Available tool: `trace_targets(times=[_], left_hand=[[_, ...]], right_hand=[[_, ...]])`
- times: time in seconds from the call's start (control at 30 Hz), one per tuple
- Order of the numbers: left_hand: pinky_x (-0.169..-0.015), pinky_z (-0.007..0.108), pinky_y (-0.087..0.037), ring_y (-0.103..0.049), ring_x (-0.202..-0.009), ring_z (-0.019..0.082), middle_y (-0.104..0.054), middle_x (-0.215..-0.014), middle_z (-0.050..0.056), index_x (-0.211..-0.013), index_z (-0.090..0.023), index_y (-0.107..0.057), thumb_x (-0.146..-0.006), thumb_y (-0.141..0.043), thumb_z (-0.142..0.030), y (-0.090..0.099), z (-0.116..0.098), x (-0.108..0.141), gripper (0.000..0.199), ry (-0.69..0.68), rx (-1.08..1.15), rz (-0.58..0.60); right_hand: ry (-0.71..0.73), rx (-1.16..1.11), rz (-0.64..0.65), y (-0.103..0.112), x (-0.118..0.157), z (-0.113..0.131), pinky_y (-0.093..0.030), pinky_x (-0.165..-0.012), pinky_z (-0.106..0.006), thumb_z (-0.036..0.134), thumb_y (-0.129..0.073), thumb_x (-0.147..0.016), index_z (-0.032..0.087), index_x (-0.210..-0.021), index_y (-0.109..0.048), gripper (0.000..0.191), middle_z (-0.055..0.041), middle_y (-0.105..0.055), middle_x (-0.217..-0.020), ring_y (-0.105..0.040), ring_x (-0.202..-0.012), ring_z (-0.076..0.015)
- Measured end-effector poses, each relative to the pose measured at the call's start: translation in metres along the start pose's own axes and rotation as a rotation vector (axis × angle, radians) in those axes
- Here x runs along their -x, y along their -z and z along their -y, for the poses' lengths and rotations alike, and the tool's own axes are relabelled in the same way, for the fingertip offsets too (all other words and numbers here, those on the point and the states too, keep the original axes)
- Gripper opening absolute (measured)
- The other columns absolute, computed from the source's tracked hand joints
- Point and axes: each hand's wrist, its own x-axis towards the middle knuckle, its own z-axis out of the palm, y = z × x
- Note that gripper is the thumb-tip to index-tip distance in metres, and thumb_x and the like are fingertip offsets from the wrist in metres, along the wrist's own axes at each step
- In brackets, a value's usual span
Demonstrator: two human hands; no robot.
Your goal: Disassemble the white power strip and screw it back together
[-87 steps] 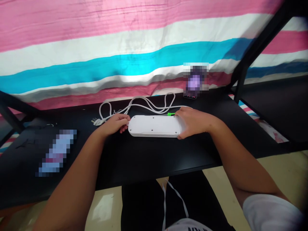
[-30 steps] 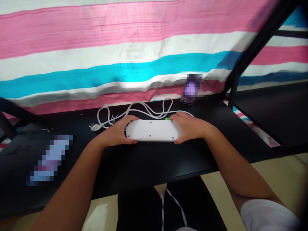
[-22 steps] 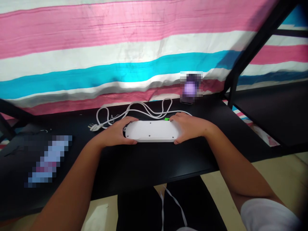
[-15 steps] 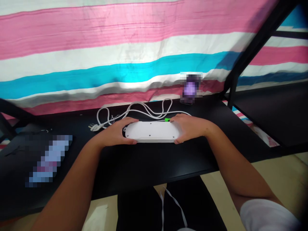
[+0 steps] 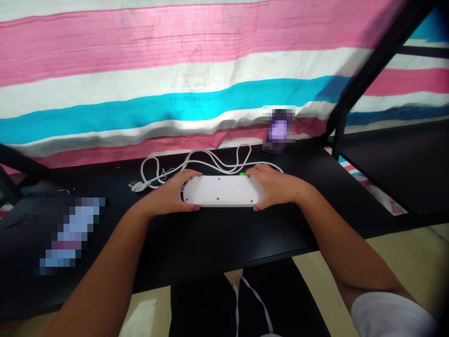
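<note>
A white power strip (image 5: 221,189) lies across the black table, its flat face with several small screws turned up. My left hand (image 5: 171,194) grips its left end, thumb along the near side and fingers at the far side. Around the right end is my right hand (image 5: 271,187), also gripping it. Behind the strip a white cable (image 5: 217,164) lies in loops, and its plug (image 5: 138,186) rests left of centre, beyond my left hand. A small green thing (image 5: 242,174) shows at the far edge beside my right fingers; most of it is hidden.
The black table (image 5: 224,238) has a blurred bluish object (image 5: 75,234) at the left. A blurred purple and dark object (image 5: 278,131) stands at the back right against a striped cloth (image 5: 175,103). Black frame bars (image 5: 379,70) slant up on the right.
The strip's upper face has tipped slightly toward me, and less of the green thing shows behind it. Both hands keep their hold, with very little movement.
</note>
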Motion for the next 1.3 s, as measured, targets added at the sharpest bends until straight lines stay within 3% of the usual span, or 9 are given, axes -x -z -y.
trace_targets(times=[0.33,0.53,0.73,0.97,1.3], left_hand=[[-0.125,0.046,-0.035,-0.045,-0.146,0.035,-0.043,-0.161,0.009,-0.154,-0.027,-0.041,-0.074,-0.082,-0.057,0.001,0.003,0.001,0.095,0.023,-0.025,0.049],[-0.123,0.046,-0.037,-0.045,-0.144,0.034,-0.042,-0.158,0.009,-0.151,-0.028,-0.041,-0.072,-0.085,-0.051,-0.001,0.001,0.001,0.094,-0.031,-0.024,0.022],[-0.122,0.046,-0.038,-0.045,-0.144,0.034,-0.043,-0.157,0.008,-0.15,-0.029,-0.041,-0.072,-0.085,-0.049,-0.001,-0.001,0.003,0.092,-0.042,-0.054,-0.017],[-0.12,0.045,-0.041,-0.051,-0.14,0.034,-0.049,-0.156,0.007,-0.149,-0.029,-0.045,-0.072,-0.083,-0.059,0.001,-0.001,0.002,0.091,-0.018,-0.028,0.015],[-0.122,0.044,-0.039,-0.049,-0.143,0.034,-0.047,-0.159,0.006,-0.152,-0.029,-0.044,-0.074,-0.079,-0.065,0.007,-0.005,0.006,0.092,0.024,-0.008,0.069]], right_hand=[[0.039,-0.012,0.04,0.009,0.0,-0.002,-0.048,-0.109,-0.051,0.051,-0.086,-0.067,0.014,-0.135,-0.058,0.083,-0.0169,-0.064,-0.13,-0.058,-0.128,-0.0386],[0.017,-0.037,-0.004,0.0,-0.003,-0.003,-0.05,-0.106,-0.051,0.046,-0.093,-0.056,0.017,-0.135,-0.055,0.093,-0.0151,-0.06,-0.128,-0.055,-0.127,-0.0381],[0.04,-0.017,-0.049,-0.005,-0.005,-0.003,-0.05,-0.106,-0.053,0.045,-0.094,-0.056,0.018,-0.134,-0.055,0.091,-0.015,-0.058,-0.127,-0.054,-0.125,-0.0378],[0.041,-0.024,0.044,0.007,-0.002,-0.003,-0.047,-0.111,-0.049,0.049,-0.087,-0.065,0.014,-0.137,-0.055,0.086,-0.0167,-0.061,-0.133,-0.057,-0.128,-0.036],[-0.017,-0.106,0.09,0.013,-0.001,-0.007,-0.049,-0.109,-0.046,0.053,-0.086,-0.066,0.018,-0.14,-0.054,0.087,-0.0141,-0.06,-0.14,-0.06,-0.126,-0.0335]])
